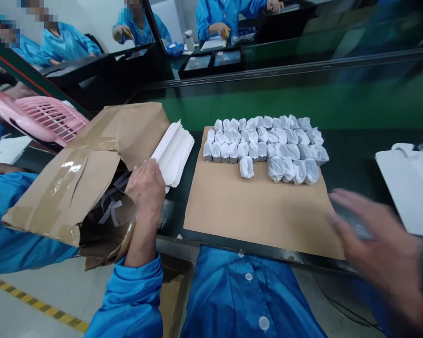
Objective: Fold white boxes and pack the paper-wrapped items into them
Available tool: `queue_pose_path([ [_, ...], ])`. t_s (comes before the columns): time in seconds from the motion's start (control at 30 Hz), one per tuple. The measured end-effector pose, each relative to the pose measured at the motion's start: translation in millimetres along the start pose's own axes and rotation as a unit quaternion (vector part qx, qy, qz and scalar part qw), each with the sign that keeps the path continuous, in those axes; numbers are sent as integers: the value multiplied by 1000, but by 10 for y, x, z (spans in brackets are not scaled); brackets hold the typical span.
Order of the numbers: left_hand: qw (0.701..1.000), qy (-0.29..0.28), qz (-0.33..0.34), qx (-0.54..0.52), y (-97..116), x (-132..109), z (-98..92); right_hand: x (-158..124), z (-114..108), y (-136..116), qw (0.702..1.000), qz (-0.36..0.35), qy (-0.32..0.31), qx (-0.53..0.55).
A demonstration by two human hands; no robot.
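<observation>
My left hand (147,187) is closed, its fingers curled at the near left edge of a stack of folded white papers (176,152); its fingertips are partly hidden. That stack leans beside an open brown carton (91,145). On the right, my right hand (377,249) is blurred by motion, thumb and fingers apart, near the right edge of a flat cardboard sheet (261,211). A greyish patch shows between thumb and fingers, too blurred to make out. Several small items wrapped in white paper (264,141) stand in rows on the sheet. One wrapped piece (246,167) stands in front of them.
A pink plastic basket (52,117) sits behind the carton at left. A white flat box or sheet (409,183) lies at far right. Beyond a green barrier (268,101), people in blue work near black trays (211,61). A co-worker's blue sleeve (17,220) reaches behind the carton.
</observation>
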State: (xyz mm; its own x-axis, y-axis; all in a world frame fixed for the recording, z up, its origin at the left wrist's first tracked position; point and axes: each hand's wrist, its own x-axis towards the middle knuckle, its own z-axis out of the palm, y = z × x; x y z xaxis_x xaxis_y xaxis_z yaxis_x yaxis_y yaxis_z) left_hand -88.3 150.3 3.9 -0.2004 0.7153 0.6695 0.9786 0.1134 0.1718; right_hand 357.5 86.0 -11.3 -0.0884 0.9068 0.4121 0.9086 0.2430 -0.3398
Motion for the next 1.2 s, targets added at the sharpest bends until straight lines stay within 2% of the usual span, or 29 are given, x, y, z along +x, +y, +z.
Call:
queue_pose_path([
  [0.03,999,45,7,-3,69,-63,-26,-20,91,-342,992,-18,-44,114],
  [0.07,995,89,29,-12,179,-161,-48,-22,197,-668,964,-18,-113,242],
  [0.1,989,125,68,-28,328,-296,-68,0,313,-957,910,-4,-174,377],
  [0.13,981,146,118,-55,505,-463,-93,44,432,-1190,852,12,-200,483],
  [0.17,971,130,184,-84,691,-651,-129,110,543,-1353,808,43,-192,556],
  [0.2,957,94,243,-130,868,-842,-184,188,634,-1437,779,84,-165,599],
  [0.23,940,36,285,-187,1014,-1014,-259,272,691,-1445,764,124,-139,618],
  [0.27,928,-12,292,-232,1117,-1148,-350,350,706,-1385,761,148,-132,617],
  [0.3,922,-38,266,-278,1171,-1226,-448,417,675,-1277,768,151,-151,603],
  [0.33,926,-19,191,-326,1177,-1243,-543,470,603,-1142,778,130,-202,580],
  [0.4,915,-4,37,-402,1087,-1120,-677,537,383,-874,792,37,-337,507],
  [0.43,905,-35,-7,-423,1019,-1015,-703,554,266,-774,797,-16,-392,460],
  [0.47,880,-140,-34,-452,952,-908,-700,558,163,-710,804,-63,-428,407],
  [0.5,851,-246,-59,-461,900,-818,-673,546,81,-682,822,-102,-437,351],
  [0.53,813,-326,-101,-471,870,-758,-630,514,25,-687,849,-133,-421,289],
  [0.57,773,-383,-143,-485,863,-731,-579,462,-6,-715,881,-158,-385,223],
  [0.63,711,-407,-229,-525,901,-758,-487,324,-12,-803,929,-204,-293,98],
  [0.67,685,-407,-253,-549,927,-793,-457,255,0,-842,941,-225,-248,52],
  [0.73,649,-425,-260,-575,954,-848,-439,162,22,-878,943,-263,-202,6],
  [0.83,610,-506,-213,-571,911,-814,-478,165,8,-817,929,-301,-212,36],
  [0.9,603,-542,-185,-555,876,-743,-502,216,-14,-751,919,-314,-229,66],
  [0.93,611,-548,-174,-544,870,-712,-505,239,-21,-726,916,-320,-232,71],
  [1.03,670,-518,-149,-511,907,-679,-473,261,-11,-713,916,-336,-214,48],
  [1.1,698,-492,-151,-497,958,-701,-426,241,10,-744,919,-344,-194,12],
  [1.2,703,-479,-178,-495,1013,-743,-349,205,36,-796,922,-340,-183,-37],
])
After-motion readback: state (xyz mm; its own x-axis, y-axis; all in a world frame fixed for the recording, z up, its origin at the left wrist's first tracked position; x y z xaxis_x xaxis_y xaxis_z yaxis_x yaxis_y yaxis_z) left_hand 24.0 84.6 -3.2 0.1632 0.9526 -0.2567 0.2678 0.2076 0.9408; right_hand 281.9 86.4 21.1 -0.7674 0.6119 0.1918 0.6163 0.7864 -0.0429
